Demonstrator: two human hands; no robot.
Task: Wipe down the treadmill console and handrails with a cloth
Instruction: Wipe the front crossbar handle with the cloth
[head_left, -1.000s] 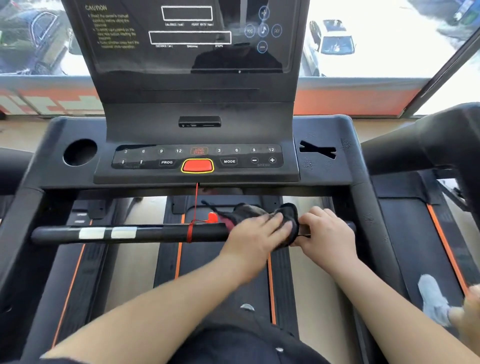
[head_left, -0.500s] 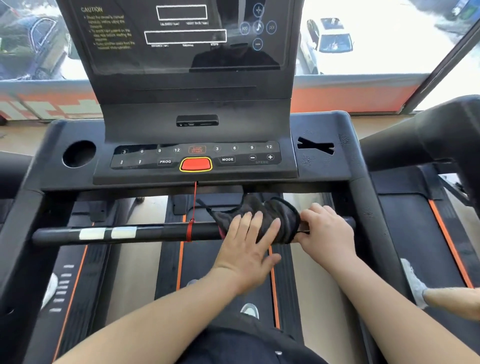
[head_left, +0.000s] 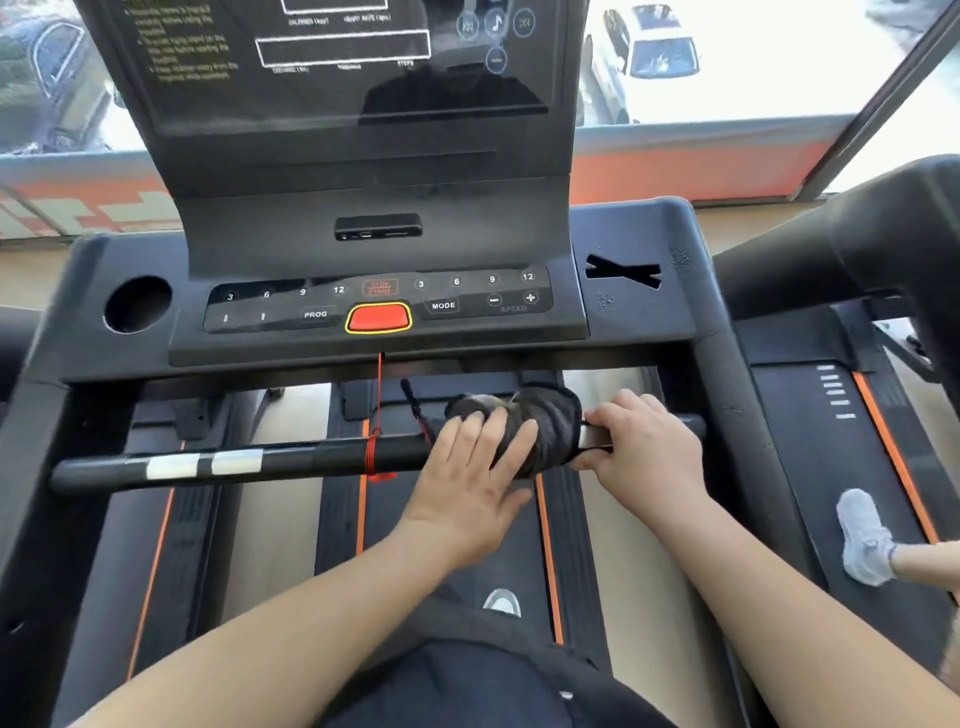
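A black cross handrail (head_left: 291, 460) runs left to right below the treadmill console (head_left: 379, 306). A dark cloth (head_left: 550, 426) is draped over the bar right of centre. My left hand (head_left: 472, 473) lies on the cloth with fingers straight, pressing it against the bar. My right hand (head_left: 644, 447) grips the handrail just right of the cloth, fingers curled round the bar. The console has a row of number keys, PROG and MODE keys and a red stop button (head_left: 378, 318). The dark display panel (head_left: 343, 67) rises above it.
A red safety cord (head_left: 378, 410) hangs from the console and is wound round the bar left of my left hand. White tape (head_left: 202, 464) marks the bar's left part. Side rails frame the belt. On the right-hand treadmill another person's shoe (head_left: 862, 538) shows.
My left hand went from curled over the cloth to flat with straight fingers on it. The cloth has spread wider over the bar. My right hand has kept its grip.
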